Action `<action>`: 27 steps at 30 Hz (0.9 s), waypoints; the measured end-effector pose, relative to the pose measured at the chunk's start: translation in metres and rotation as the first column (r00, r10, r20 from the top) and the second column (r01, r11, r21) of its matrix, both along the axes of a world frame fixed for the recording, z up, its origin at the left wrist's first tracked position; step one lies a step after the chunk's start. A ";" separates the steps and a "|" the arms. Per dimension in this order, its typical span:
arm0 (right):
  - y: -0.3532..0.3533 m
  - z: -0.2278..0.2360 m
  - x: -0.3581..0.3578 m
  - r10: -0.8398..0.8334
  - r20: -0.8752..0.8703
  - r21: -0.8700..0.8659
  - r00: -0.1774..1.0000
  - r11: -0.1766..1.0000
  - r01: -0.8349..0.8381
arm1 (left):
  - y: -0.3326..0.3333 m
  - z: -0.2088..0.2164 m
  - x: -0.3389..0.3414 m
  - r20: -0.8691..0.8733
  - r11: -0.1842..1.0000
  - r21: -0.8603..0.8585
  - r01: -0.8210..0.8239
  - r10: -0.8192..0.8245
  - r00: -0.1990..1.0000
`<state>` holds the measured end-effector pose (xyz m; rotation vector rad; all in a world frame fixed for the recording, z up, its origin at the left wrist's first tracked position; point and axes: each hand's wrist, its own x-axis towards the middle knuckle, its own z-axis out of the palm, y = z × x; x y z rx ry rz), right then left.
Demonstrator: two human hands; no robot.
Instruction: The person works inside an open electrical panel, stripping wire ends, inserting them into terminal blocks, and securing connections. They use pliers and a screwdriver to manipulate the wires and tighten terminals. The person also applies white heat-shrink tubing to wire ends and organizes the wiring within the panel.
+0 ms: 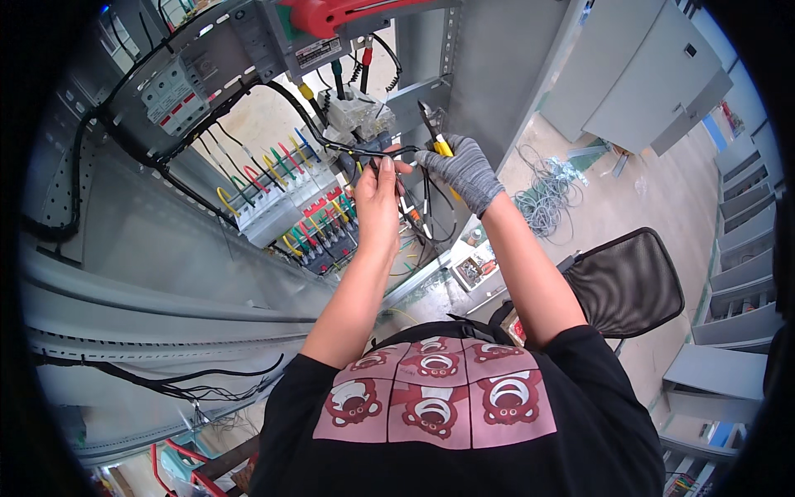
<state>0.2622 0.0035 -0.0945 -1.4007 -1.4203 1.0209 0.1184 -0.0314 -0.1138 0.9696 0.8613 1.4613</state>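
My left hand (pixel 379 195) is bare and pinches a black wire bundle (pixel 352 150) in front of the open cabinet. Close beside it on the right is my right hand (pixel 465 174), in a grey knit glove and closed round yellow-handled cutting pliers (pixel 442 146). The pliers' dark jaws point up and away from me. The glove's fingertips are at the end of the bundle; whether they also grip it is hard to tell. Loose black wires (pixel 428 207) with white and orange sleeves hang below both hands. Behind the left hand sits a clear-covered grey component (pixel 356 112).
A red-handled switch (pixel 331 15) is mounted at the top. Breakers (pixel 286 199) with coloured wires stand to the left, below another breaker (pixel 174 95). At right are a tangled wire heap (pixel 546 195), a mesh-backed chair (pixel 629 282) and grey cabinets (pixel 642 70). A parts box (pixel 474 271) lies below the hands.
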 end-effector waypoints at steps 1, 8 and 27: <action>0.007 -0.003 0.002 -0.005 0.121 0.052 0.993 0.999 -0.001 | 0.001 -0.002 -0.002 -0.037 1.000 -0.024 0.013 -0.014 0.999; 0.067 -0.008 0.007 -0.151 0.273 0.286 0.950 0.956 0.070 | 0.003 -0.012 -0.025 -0.486 0.956 0.241 -0.168 0.269 0.831; 0.099 -0.006 -0.029 -0.271 0.330 0.522 0.904 0.851 0.064 | 0.049 0.036 -0.085 -0.673 0.674 0.738 0.020 0.738 -0.044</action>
